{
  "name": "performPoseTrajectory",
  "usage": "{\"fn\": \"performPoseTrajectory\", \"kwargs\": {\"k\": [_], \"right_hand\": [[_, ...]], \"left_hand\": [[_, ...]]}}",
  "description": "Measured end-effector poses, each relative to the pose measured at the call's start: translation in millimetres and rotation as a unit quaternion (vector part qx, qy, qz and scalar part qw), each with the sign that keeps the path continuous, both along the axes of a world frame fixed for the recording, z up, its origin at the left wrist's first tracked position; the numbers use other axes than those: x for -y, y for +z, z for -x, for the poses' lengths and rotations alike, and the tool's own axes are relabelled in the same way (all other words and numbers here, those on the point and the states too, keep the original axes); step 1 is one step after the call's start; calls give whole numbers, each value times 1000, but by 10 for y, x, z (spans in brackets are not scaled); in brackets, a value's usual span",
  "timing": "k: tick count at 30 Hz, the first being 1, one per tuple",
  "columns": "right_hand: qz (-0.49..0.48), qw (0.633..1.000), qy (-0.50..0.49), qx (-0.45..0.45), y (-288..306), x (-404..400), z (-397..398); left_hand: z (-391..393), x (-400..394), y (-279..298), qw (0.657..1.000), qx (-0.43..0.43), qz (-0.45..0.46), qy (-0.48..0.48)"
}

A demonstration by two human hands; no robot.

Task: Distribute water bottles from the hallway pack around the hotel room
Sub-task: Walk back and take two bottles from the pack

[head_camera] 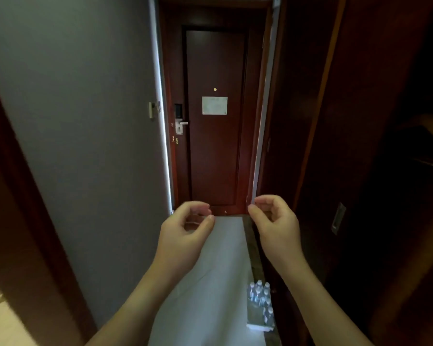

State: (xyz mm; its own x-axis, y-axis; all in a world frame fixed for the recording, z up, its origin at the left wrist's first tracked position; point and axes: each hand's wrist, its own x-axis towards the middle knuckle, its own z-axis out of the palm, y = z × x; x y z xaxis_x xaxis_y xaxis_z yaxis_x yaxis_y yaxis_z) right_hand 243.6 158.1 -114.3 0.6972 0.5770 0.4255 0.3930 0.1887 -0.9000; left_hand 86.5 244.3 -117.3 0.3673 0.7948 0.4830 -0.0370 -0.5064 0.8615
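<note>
A shrink-wrapped pack of water bottles (pixel 260 305) stands on the pale hallway floor (pixel 218 258) against the right wall, low in the view. Several small clear bottles with white caps show in it. Both my hands are raised in front of me, well above the pack and apart from it. My left hand (pixel 185 233) has its fingers loosely curled with nothing in them. My right hand (pixel 275 226) is curled the same way and holds nothing.
A dark red entrance door (pixel 215 146) with a lever handle (pixel 181 124) and a notice plate closes the far end of the narrow hallway. A grey wall (pixel 85 121) runs on the left. Dark wooden wardrobe panels (pixel 335 146) with a recessed pull (pixel 338 218) line the right.
</note>
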Motion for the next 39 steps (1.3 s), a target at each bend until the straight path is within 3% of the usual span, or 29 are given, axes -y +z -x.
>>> {"fn": "performPoseTrajectory", "kwargs": {"k": [7, 15, 22, 31, 35, 39], "right_hand": [[31, 997, -70, -3, -294, -1302, -1036], [64, 985, -150, -65, -1012, -2207, -2227], [104, 949, -240, -179, -2435, -2649, -3324], [220, 888, -322, -245, -4300, -2877, -4450], [268, 864, -313, -288, -5299, -3059, -4579], [316, 829, -311, -340, -6634, -3322, -4682]], "left_hand": [[-1302, -1544, -393, 997, 18, 39, -71], [-2746, -2519, -1097, 982, -41, 96, -155], [-3832, -3060, -2358, 956, -134, 200, -170], [-5014, -3596, -4073, 897, -297, 256, -206], [-5385, -3768, -4936, 875, -312, 302, -214], [-5752, -3983, -6176, 852, -355, 306, -233]]}}
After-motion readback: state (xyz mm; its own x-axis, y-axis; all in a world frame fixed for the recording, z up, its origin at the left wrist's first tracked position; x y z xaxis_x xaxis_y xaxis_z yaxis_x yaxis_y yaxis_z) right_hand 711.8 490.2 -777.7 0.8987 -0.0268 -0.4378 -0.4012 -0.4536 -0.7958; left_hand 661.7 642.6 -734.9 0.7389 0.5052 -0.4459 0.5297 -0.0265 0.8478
